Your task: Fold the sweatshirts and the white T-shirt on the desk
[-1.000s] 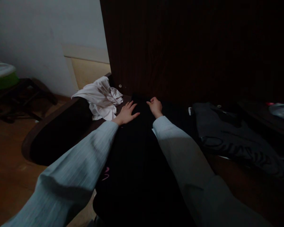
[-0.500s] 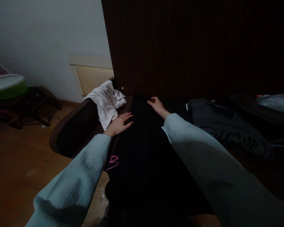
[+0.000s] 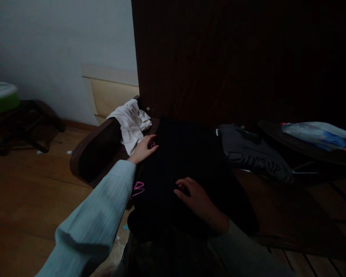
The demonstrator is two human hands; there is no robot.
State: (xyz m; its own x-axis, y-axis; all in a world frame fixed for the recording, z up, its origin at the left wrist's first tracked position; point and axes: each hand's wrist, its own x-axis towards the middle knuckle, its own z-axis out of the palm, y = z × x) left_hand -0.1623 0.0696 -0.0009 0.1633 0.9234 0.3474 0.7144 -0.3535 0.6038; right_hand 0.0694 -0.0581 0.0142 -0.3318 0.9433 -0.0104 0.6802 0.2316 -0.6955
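A black garment [image 3: 167, 165] with pink lettering along its left side lies spread over a dark wooden seat. At its upper left edge rests my left hand [image 3: 144, 149], thumb and fingers apart, with a bit of pink print showing between them. My right hand [image 3: 198, 202] is over the lower middle of the garment, fingers loosely bent and the thumb apart, holding nothing that I can see. Dark cloth makes folds hard to make out. Beside my left hand, a white cloth [image 3: 129, 123] drapes over the seat's armrest.
A folded grey garment [image 3: 250, 150] with dark lettering lies to the right, near a plastic bag [image 3: 317, 134]. The wooden armrest [image 3: 89, 154] stands at the left and a tall dark panel [image 3: 233, 57] behind. Far left, a green tub [image 3: 2, 98] sits on a dark stool.
My right hand has come back toward me from the garment's far edge to its lower middle. My left hand stays near the upper left edge. The view has shifted slightly to the right.
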